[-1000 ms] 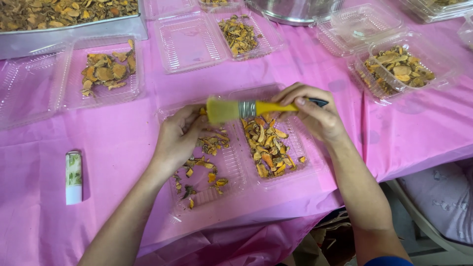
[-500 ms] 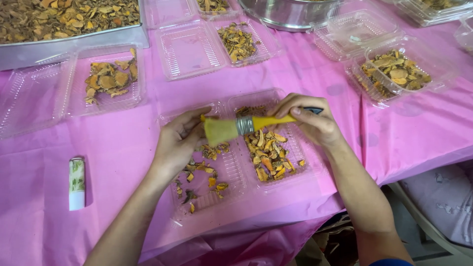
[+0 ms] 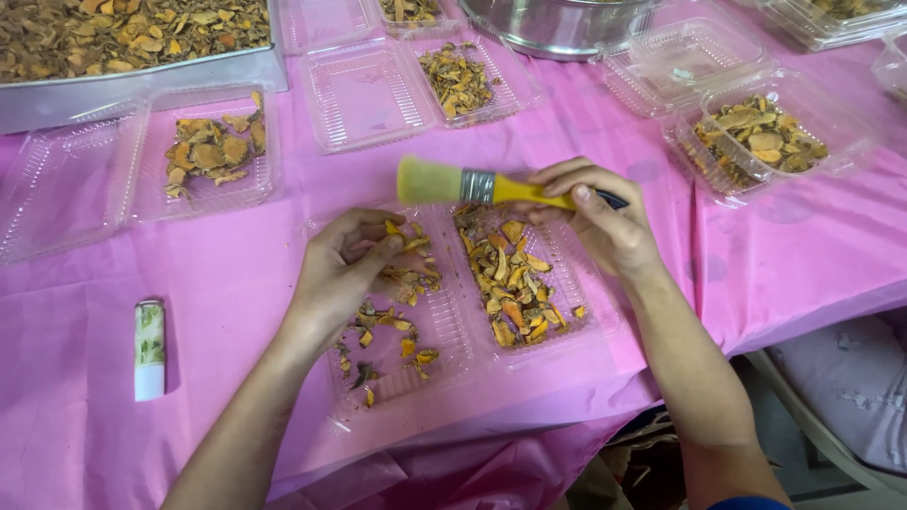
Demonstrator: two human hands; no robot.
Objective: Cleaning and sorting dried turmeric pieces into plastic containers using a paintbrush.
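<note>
Yellow-handled brush (image 3: pixel 472 186) held level over the open clear clamshell (image 3: pixel 444 331), bristles pointing left, dark handle end poking out past the knuckles. Right hand (image 3: pixel 595 219) closed around the handle, thumb on top, fingers wrapped beneath. Left hand (image 3: pixel 342 269) curled over the left half of the clamshell, fingertips pinched among dried orange-yellow slices (image 3: pixel 406 279), thumb pressed against them; whether a piece is actually lifted cannot be told. Right half of the clamshell filled with a denser heap of slices (image 3: pixel 510 279), directly under the brush.

Clamshell sitting near the front edge of the pink tablecloth (image 3: pixel 236 283), cloth hanging over the edge just below it. Bare pink cloth to the left and between the clamshell and the containers farther back.

Small white and green tube (image 3: pixel 149 348) lying on the cloth, well left of the left wrist. Farther back: partly filled clear container (image 3: pixel 203 156) at left, metal tray (image 3: pixel 142 42) of dried slices behind it, another open clamshell (image 3: pixel 416 90) at centre, steel bowl (image 3: pixel 553 24) at top, and a filled container (image 3: pixel 761 132) at right, beyond the right hand.
</note>
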